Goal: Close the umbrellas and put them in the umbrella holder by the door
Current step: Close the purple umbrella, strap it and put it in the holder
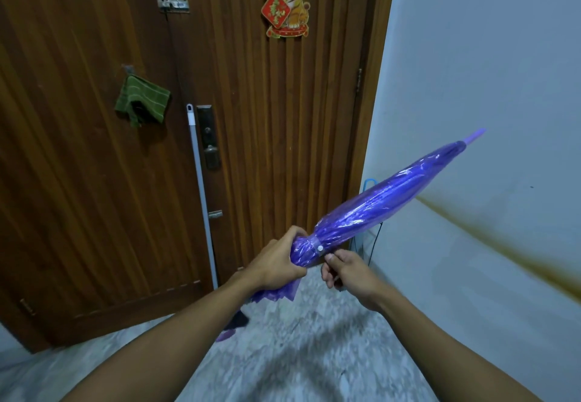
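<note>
Clearly, in the head view the left hand [276, 261] grips the furled purple umbrella [377, 206] near its handle end, while the right hand's fingertips [330, 257] pinch the snap strap [319, 248] (likely fastening it). Next comes carrying it to the holder, seemingly the blue frame [368, 183] by the door [251, 118].

umbrella [377, 206] handle hidden, floor [314, 354] blurred
</note>
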